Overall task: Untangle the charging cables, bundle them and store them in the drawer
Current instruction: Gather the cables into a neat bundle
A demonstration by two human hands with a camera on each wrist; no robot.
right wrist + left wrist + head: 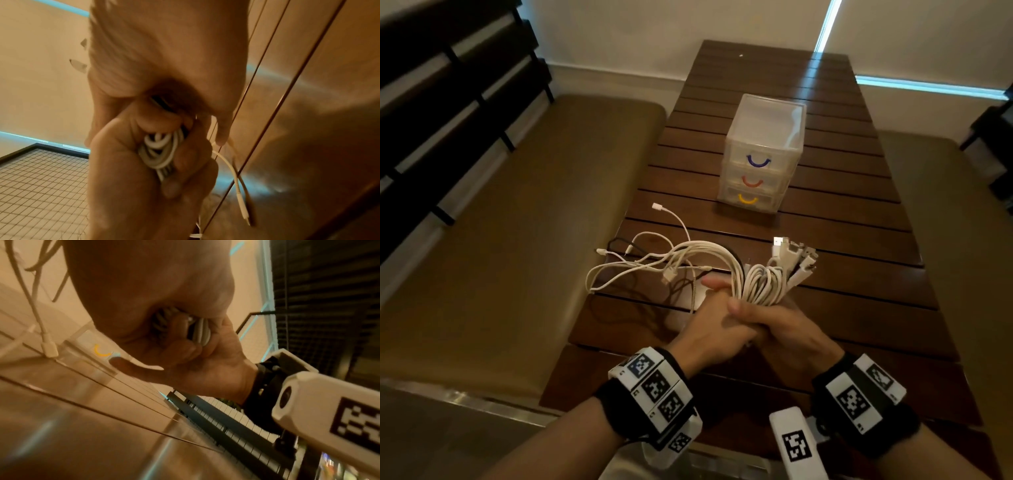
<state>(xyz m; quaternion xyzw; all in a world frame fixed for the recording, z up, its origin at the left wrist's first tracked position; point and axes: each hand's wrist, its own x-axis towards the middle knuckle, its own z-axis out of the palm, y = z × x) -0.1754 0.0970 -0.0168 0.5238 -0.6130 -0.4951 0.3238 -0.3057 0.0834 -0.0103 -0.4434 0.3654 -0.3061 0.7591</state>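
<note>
Charging cables (pixel 760 284), white and looped into a bundle, sit clamped between both hands above the near part of the slatted wooden table (pixel 859 240). Right hand (pixel 777 325) curls its fingers (pixel 179 160) round the loops; left hand (pixel 709 322) presses against it, fingers wrapped on the same bundle. Loose ends (pixel 640 260) trail left across the table. Beyond stands a clear three-drawer box (pixel 763 150), its drawers closed.
</note>
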